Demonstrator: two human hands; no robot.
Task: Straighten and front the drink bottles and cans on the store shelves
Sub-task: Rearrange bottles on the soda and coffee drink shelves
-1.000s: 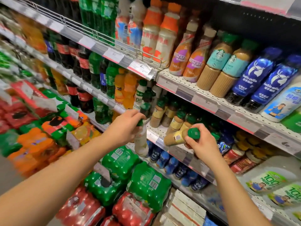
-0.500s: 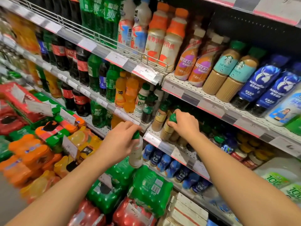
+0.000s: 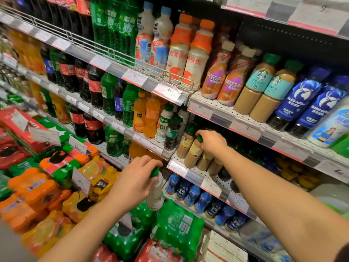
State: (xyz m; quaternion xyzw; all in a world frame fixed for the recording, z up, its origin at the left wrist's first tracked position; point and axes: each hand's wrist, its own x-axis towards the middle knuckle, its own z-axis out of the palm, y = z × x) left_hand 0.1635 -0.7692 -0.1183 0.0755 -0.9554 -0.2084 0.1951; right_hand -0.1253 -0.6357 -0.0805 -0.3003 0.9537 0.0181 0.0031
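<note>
1. The right hand [image 3: 212,143] grips a green-capped coffee bottle [image 3: 195,150] at the front edge of the shelf [image 3: 194,175].
2. The left hand [image 3: 136,179] holds a pale bottle [image 3: 155,193] off the shelf (not yet placed).
3. The upper rows look fronted; this row seems unfinished.

Two bare forearms, no rings; dark sleeve edge [image 3: 344,251] on right arm

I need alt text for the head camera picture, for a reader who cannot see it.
A person's right hand grips the green cap of a coffee bottle standing on a store shelf, while the left hand holds a pale green-capped bottle by its top, off the shelf.
</note>
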